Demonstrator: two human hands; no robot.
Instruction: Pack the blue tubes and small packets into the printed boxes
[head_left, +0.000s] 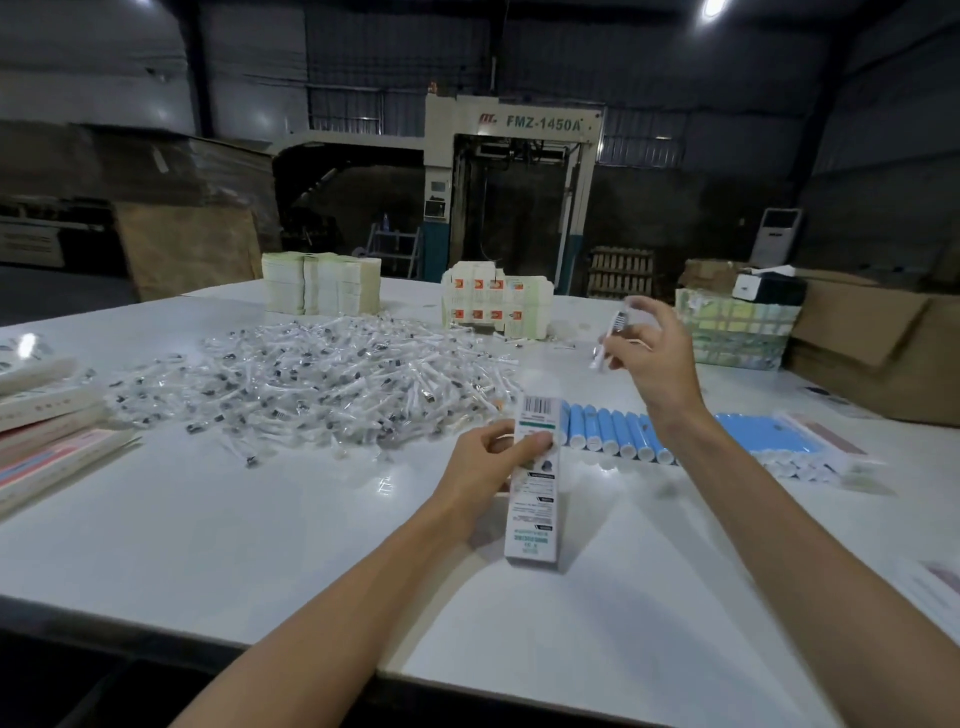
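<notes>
While the table (208, 519) carries a heap of small packets (311, 384), far too many to count, and a row of about nine blue tubes (615, 431) just right of the hands, one printed box (535, 483) lies lengthwise away from the person, pinched in the left hand (488, 457). Beyond it, the raised right hand (654, 353) grips one packet (610, 338), likely bound for the box's far end.

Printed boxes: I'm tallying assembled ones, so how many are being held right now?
1. The printed box is in the left hand, above the table; flat stacks farther off aren't counted.
</notes>
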